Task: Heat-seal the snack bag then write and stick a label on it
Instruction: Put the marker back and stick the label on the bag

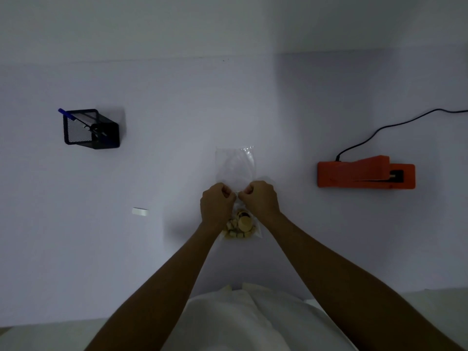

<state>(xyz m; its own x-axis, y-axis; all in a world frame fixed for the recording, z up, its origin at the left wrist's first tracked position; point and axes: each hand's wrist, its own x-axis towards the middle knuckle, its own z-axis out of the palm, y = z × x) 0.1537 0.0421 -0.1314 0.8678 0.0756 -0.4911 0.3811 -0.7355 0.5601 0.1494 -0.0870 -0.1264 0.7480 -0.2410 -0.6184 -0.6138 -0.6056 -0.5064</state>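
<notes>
A clear snack bag [235, 165] lies flat on the white desk [177, 122], about midway between the desk's left and right sides and closer to the near edge than the far one, with its length running away from the person. The snacks [241, 225], pale cubes and round yellowish pieces, are bunched at the end nearest the person, while the empty, crinkled part of the bag stretches toward the far edge. Both hands meet over the bag's middle, just above the snacks. The left hand [216, 202] and the right hand [260, 198] sit knuckle to knuckle, fingers curled, and the grip of each is closed on the plastic, pinching it together at a narrow point between them. Both forearms reach in from the near edge, over a white garment [240, 320] at the bottom of the view. Toward the right side of the desk, well apart from the bag, sits an orange heat sealer [364, 173] with its arm slightly raised; a black cord [385, 126] leaves its left end and curves away to the right edge. Toward the left side stands a black mesh pen holder [92, 130] with a blue pen [66, 114] sticking out of its top corner; other dark items inside are too dim to make out. A small white label [140, 212] lies flat on the desk to the left of the hands, between them and the pen holder.
</notes>
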